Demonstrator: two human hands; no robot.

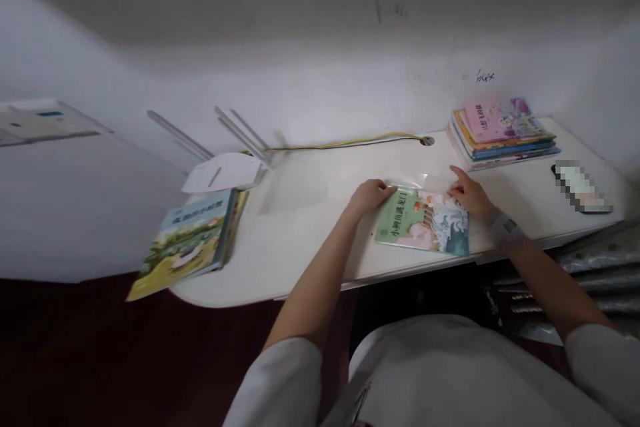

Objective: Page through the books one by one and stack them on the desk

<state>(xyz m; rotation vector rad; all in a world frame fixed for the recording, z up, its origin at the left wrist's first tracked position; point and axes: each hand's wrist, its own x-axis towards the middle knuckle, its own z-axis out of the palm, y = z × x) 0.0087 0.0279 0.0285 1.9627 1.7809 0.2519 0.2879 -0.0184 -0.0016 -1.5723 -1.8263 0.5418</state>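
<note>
A green picture book (423, 223) lies flat near the desk's front edge, its cover showing a wave and pink shapes. Clear plastic film (417, 180), apparently a sleeve or cover, sticks out past the book's far edge. My left hand (369, 197) is closed on the book's far left corner, thumb over the cover. At the far right corner is my right hand (471, 195), its index finger stretched out and apart from the thumb, which touches the book or film. A grey band circles my right wrist.
A stack of picture books (505, 130) stands at the back right, with a phone (583, 188) nearer the right edge. On the left, a white router (225, 172) with antennas sits behind more books (185, 237) overhanging the white desk (295, 240). Cables (345, 143) run along the wall.
</note>
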